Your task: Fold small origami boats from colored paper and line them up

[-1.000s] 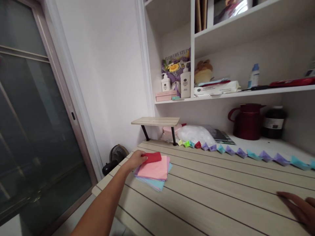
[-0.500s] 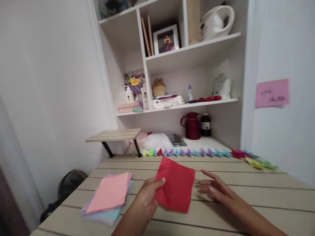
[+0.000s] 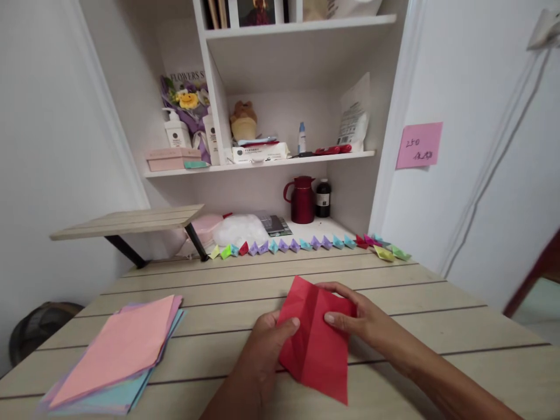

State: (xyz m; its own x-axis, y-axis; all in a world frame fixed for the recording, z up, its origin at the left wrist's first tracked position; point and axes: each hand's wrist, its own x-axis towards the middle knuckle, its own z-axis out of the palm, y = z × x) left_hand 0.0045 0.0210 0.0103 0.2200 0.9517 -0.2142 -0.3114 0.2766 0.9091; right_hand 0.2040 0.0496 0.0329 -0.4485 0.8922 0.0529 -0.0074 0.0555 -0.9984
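Note:
A creased sheet of red paper (image 3: 319, 344) is held up between both hands over the wooden table. My left hand (image 3: 269, 344) grips its left edge, thumb on the face toward me. At the upper right edge, my right hand (image 3: 354, 312) pinches the sheet, with the thumb in front and the fingers mostly behind it. Folds cross the sheet, and a crease runs down near its middle. To the left lies a stack of coloured paper (image 3: 118, 344), pink on top with purple and blue sheets showing below.
Small folded paper boats (image 3: 283, 245) in several colours line the table's back edge. A low wooden stand (image 3: 131, 221) on black legs is at the back left. Behind are shelves (image 3: 262, 166) with a dark red jug (image 3: 302, 200). A pink note (image 3: 419, 144) sticks to the right wall.
My right hand has closed on the right side of the red paper, which it was apart from before. The sheet is now bent along its middle crease. The view has turned to the right.

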